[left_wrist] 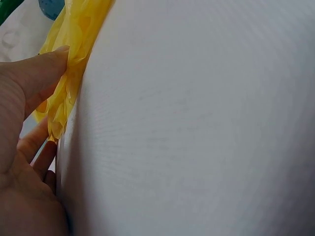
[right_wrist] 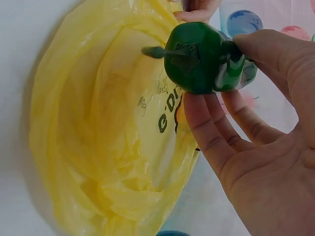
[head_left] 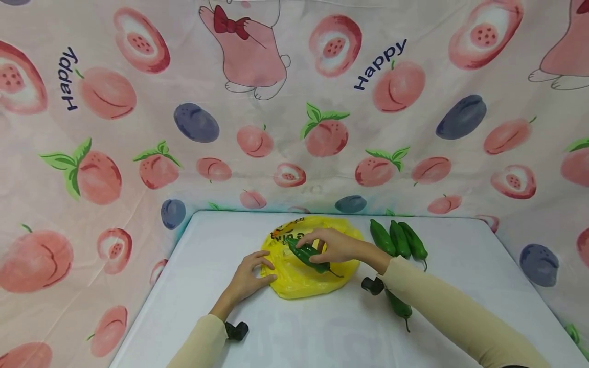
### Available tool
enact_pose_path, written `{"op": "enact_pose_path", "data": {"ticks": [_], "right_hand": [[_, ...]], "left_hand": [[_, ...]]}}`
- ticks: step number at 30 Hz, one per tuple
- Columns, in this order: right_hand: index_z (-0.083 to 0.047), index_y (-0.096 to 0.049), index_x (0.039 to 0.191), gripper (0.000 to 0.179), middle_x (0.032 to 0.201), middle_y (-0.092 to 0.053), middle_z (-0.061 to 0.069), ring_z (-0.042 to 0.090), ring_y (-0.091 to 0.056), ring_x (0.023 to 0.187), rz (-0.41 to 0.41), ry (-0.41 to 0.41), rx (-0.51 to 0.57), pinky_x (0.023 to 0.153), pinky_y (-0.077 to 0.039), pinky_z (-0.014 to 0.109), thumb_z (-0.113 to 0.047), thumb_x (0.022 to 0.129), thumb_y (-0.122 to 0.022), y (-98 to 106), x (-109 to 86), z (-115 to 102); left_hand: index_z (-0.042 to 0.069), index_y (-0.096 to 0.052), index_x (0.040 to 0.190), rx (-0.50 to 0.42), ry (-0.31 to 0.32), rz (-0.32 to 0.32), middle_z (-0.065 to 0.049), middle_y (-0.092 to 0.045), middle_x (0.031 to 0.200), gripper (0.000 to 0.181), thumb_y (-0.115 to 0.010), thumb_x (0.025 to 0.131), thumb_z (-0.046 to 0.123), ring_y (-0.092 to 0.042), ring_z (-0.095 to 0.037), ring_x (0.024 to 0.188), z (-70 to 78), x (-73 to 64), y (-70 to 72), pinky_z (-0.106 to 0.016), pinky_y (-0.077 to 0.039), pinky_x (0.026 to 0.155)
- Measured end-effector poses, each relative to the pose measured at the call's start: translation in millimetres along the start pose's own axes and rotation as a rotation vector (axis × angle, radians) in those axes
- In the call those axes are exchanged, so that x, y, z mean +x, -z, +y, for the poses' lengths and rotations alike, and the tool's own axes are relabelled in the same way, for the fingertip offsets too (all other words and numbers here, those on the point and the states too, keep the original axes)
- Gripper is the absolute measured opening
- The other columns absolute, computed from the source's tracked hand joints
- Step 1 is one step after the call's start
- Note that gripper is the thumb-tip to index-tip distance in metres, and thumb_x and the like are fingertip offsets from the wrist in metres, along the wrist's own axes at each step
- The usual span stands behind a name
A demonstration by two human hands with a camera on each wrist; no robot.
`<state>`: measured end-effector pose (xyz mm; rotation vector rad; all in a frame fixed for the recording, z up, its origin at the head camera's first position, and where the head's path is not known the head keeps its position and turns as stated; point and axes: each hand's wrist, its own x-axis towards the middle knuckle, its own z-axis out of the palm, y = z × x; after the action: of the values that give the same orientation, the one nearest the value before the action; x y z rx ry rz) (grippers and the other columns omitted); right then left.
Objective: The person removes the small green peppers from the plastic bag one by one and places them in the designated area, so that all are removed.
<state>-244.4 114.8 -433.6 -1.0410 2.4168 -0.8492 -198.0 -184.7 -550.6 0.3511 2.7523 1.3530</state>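
My right hand [head_left: 337, 245] pinches a green pepper [head_left: 313, 259] between thumb and fingers, over the yellow plastic bag [head_left: 294, 286]. In the right wrist view the pepper [right_wrist: 189, 69] points its stem end at the camera, away from the palm. The bag lies spread on the white table with dark printing on its far part. At its left edge my left hand [head_left: 248, 277] grips the plastic; the left wrist view has the crumpled bag edge [left_wrist: 74, 64] between thumb and fingers.
Three green peppers [head_left: 399, 239] lie side by side right of the bag. Another green pepper [head_left: 399, 306] lies nearer, partly hidden by the right forearm. A fruit-printed cloth [head_left: 285, 112] hangs behind the white table [head_left: 303, 337].
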Motion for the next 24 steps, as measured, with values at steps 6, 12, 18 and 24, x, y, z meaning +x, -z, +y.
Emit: {"op": "enact_pose_path", "data": {"ticks": [6,12,18,24], "right_hand": [[-0.025,-0.068,0.131,0.039,0.122,-0.062,0.0,0.017,-0.063,0.092,0.029,0.006,-0.003,0.078,-0.057,0.025,-0.016,0.094,-0.076,-1.9,-10.2,6.1],[-0.021,-0.068,0.132,0.039,0.129,-0.063,0.004,0.019,-0.064,0.093,0.071,0.036,0.008,0.08,-0.057,0.026,-0.016,0.094,-0.076,-1.3,-25.9,15.1],[-0.02,-0.066,0.134,0.04,0.133,-0.064,0.004,0.018,-0.065,0.093,0.113,0.024,0.019,0.081,-0.058,0.029,-0.018,0.095,-0.076,2.9,-46.7,23.5],[-0.021,-0.066,0.134,0.04,0.131,-0.063,0.006,0.017,-0.064,0.093,0.158,-0.018,0.018,0.082,-0.058,0.034,-0.02,0.095,-0.076,9.0,-69.0,33.5]], "left_hand": [[0.028,-0.072,0.094,0.001,0.013,0.001,-0.002,-0.054,0.149,0.015,-0.085,0.086,0.027,-0.036,-0.034,0.147,-0.2,0.0,-1.9,-0.062,-0.023,0.12],[0.028,-0.072,0.094,0.002,0.012,0.003,-0.002,-0.054,0.149,0.016,-0.085,0.086,0.027,-0.035,-0.034,0.147,1.0,-0.7,-2.1,-0.061,-0.023,0.121],[0.026,-0.073,0.095,0.005,-0.002,0.011,-0.004,-0.054,0.149,0.015,-0.085,0.086,0.028,-0.036,-0.036,0.146,0.6,-0.3,-0.8,-0.063,-0.024,0.12],[0.026,-0.073,0.095,0.011,-0.009,0.016,-0.005,-0.055,0.149,0.015,-0.085,0.086,0.029,-0.037,-0.036,0.146,-0.3,0.0,-0.8,-0.063,-0.024,0.119]]}}
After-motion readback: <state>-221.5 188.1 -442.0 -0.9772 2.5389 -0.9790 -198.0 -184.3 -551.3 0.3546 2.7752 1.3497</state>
